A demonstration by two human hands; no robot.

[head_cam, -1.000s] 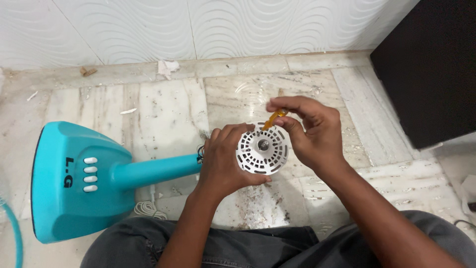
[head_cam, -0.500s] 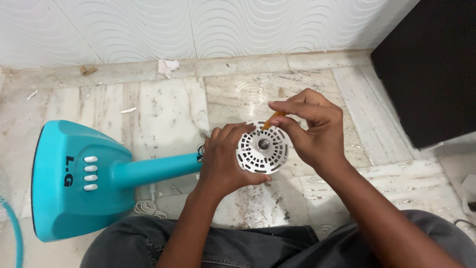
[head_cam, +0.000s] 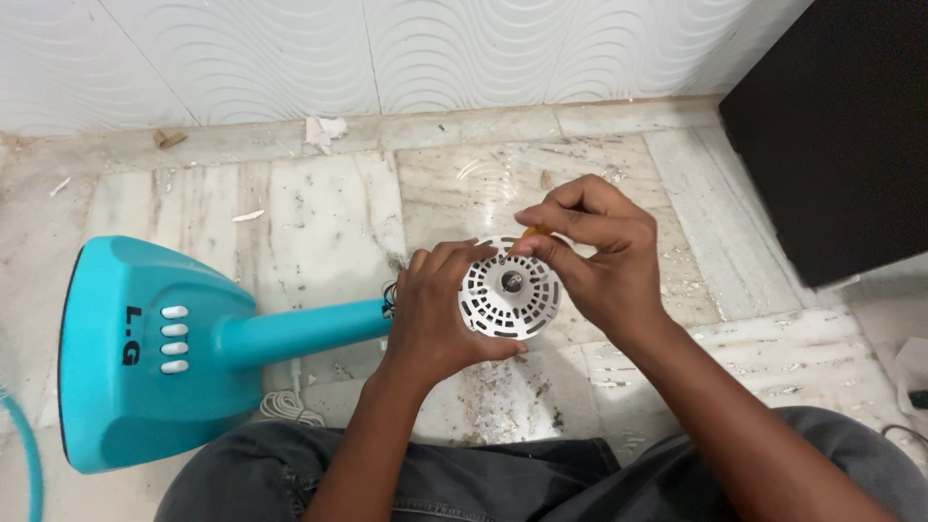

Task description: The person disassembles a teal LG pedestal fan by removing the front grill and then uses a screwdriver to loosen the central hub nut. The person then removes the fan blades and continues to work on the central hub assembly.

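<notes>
A teal table fan lies on its side on the marble floor, its base (head_cam: 145,353) at the left and its stem (head_cam: 300,332) running right. My left hand (head_cam: 435,309) grips the fan's round white slotted motor housing (head_cam: 510,300) at the stem's end. My right hand (head_cam: 594,256) is closed around a small tool with an orange handle (head_cam: 535,231), mostly hidden by my fingers, its tip at the housing's upper rim. Four white buttons (head_cam: 174,338) show on the base.
A black cabinet (head_cam: 831,126) stands at the right. White wavy wall tiles (head_cam: 387,48) run along the back. Paper scraps (head_cam: 324,129) and grit litter the floor. A white cord (head_cam: 285,406) lies by the base, and my dark-trousered legs (head_cam: 464,483) fill the bottom.
My right hand has shifted slightly, lowering the orange-handled tool toward the housing's upper rim; less of the handle shows now. The left hand and fan stay put.
</notes>
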